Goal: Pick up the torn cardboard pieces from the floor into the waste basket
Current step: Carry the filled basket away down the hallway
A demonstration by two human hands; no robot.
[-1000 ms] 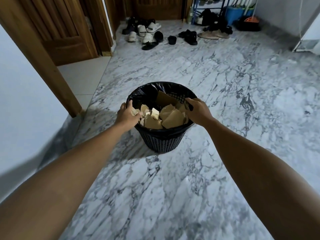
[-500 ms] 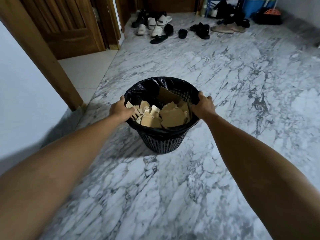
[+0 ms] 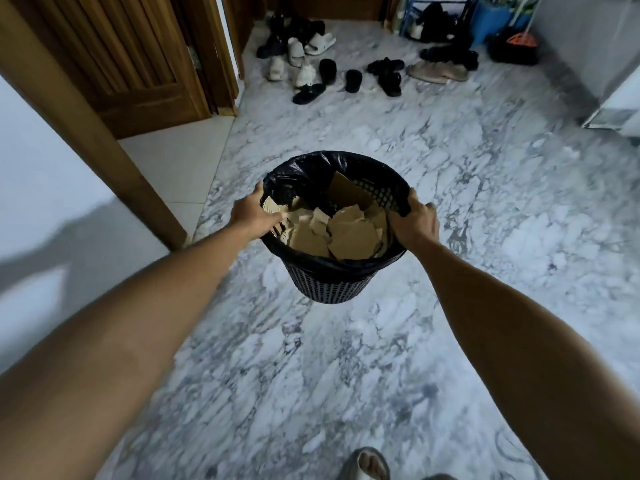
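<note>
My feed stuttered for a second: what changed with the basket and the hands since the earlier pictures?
The waste basket has come up off the marble floor; it looks lifted, no longer resting on it. The left hand and right hand grip opposite sides of its rim as before. The torn cardboard pieces remain inside.

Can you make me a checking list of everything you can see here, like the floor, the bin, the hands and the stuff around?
Surface: grey-white marble floor; no cardboard seen lying on it.
Job's things: black waste basket with a black liner, holding torn cardboard pieces; it looks lifted off the floor.
Clutter: shoes and sandals scattered far off by the doors.
Hands: left hand grips the basket's left rim; right hand grips the right rim.
Cables: nothing seen.
Surroundings: wooden door at left, white wall, blue shelf rack at back, a sandalled foot at the bottom edge.
</note>
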